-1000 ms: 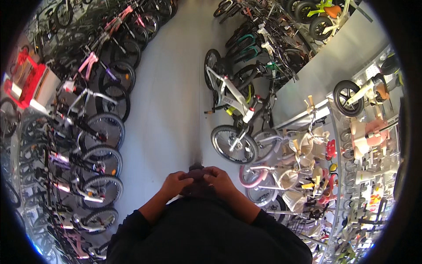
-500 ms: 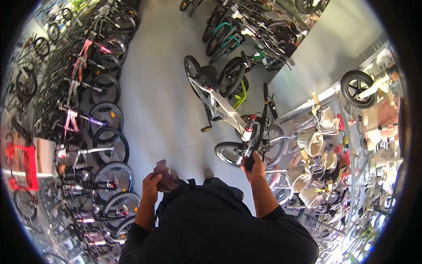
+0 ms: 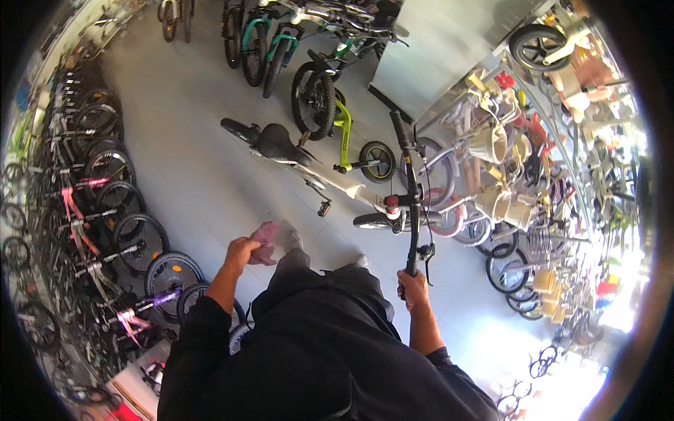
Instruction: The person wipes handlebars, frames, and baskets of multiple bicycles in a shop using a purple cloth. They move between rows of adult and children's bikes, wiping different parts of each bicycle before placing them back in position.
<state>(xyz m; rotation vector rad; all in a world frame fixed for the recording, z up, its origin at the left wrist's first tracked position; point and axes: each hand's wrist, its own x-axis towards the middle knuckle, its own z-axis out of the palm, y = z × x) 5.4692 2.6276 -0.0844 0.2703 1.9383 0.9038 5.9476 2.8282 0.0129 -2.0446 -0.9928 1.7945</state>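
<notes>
My right hand [image 3: 414, 288] is wrapped round the near grip of a black handlebar [image 3: 413, 203]. The handlebar belongs to a white bicycle [image 3: 340, 181] with a black saddle [image 3: 282, 144], which stands in front of me. A brake lever [image 3: 429, 266] sticks out beside that hand. Its front wheel [image 3: 379, 221] shows beneath the bars, and a pedal [image 3: 324, 208] hangs on the near side. My left hand [image 3: 242, 251] is closed on a crumpled dusky-pink cloth [image 3: 264, 243], held off to the left, apart from the bicycle.
A small lime-green balance bike [image 3: 344, 137] stands just beyond the white bicycle. Rows of bicycles [image 3: 140, 242] line the left side. More bikes with teal frames [image 3: 256, 35] stand ahead, beside a pale panel [image 3: 435, 59]. Children's bikes with cream baskets [image 3: 489, 144] crowd the right.
My view has swung to the right. The white bicycle's handlebar has turned, and its grip now lies nearer me in my right hand. My left hand still holds the cloth.
</notes>
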